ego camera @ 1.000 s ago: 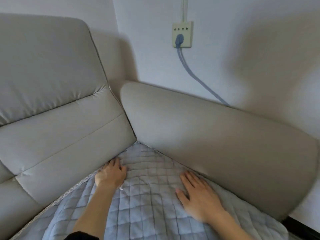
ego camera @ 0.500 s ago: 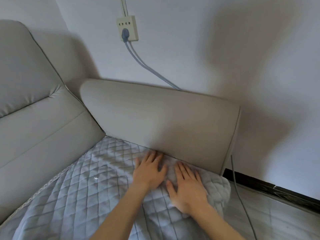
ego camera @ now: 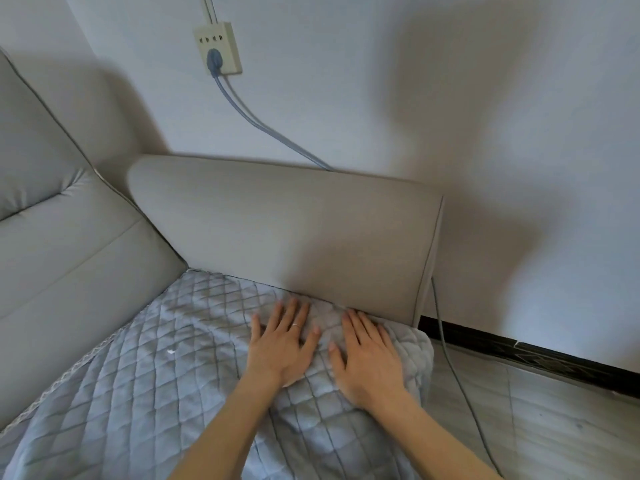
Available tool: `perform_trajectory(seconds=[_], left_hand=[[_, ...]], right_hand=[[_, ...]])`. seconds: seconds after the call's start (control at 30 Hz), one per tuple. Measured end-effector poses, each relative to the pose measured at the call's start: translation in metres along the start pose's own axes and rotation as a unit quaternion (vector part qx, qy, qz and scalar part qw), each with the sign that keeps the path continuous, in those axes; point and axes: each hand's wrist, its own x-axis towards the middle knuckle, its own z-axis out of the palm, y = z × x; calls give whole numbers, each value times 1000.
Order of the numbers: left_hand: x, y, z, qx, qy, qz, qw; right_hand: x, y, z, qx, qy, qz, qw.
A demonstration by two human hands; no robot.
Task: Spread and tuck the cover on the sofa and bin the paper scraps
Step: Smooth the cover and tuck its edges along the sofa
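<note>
The quilted cover (ego camera: 156,393) lies spread over the sofa (ego camera: 69,265) seat, its far edge meeting the armrest (ego camera: 277,230). The left hand (ego camera: 280,344) and right hand (ego camera: 370,355) press flat there, fingers straight, gripping nothing. I'd say tucking is underway; a white paper scrap (ego camera: 170,351) on the cover is not yet binned.

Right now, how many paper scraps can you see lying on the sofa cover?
1: a small white scrap on the quilted cover, left of the left hand. More may lie hidden beneath something or outside the view.

cover (ego camera: 145,393): grey-blue, diamond-quilted | sofa (ego camera: 277,223): beige-grey | cable (ego camera: 242,109): blue
</note>
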Motion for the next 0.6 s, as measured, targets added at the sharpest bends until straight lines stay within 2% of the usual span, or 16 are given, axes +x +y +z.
perform_trajectory(seconds=[0.07,0.17,0.4,0.5,0.6], left_hand=[[6,9,-6,6,25,46,999],[14,11,-11,19,20,82,996],[44,9,-4,21,-28,39,999],[13,14,8,20,-25,39,999],[-3,20,2,13,31,71,997]], right_hand=[[1,6,-8,-8,28,10,1000],[7,5,-16,-10,1,2,1000],[37,16,-11,51,-50,25,997],[8,22,-2,42,17,17,999],[-17,27,-1,51,125,46,990]])
